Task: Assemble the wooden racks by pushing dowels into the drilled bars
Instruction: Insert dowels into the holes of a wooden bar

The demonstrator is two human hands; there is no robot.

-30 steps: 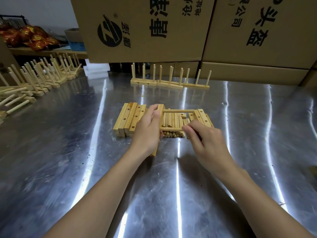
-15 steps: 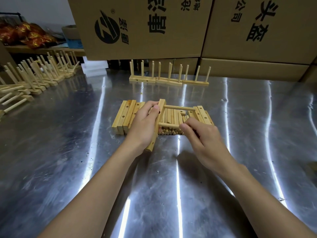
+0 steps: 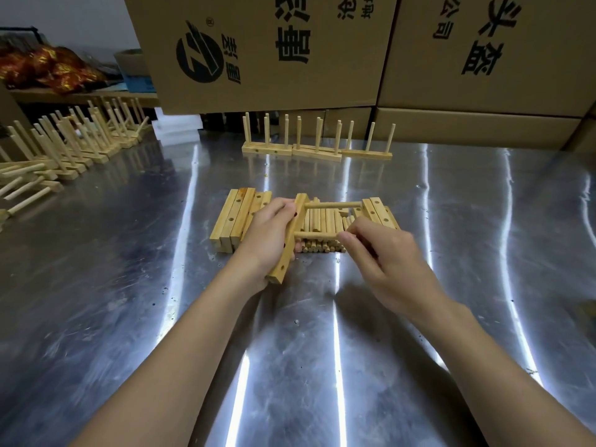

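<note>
left hand [image 3: 269, 235] grips drilled bar [image 3: 288, 243] | right hand [image 3: 392, 253] pinches dowel [image 3: 316, 235], seemingly seated

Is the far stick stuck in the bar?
In: the far dowel juts sideways from the bar the left hand grips; no hand touches it.

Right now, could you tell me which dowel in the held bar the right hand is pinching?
The nearer dowel: the right hand pinches its free end; the farther dowel juts from the bar untouched.
</note>
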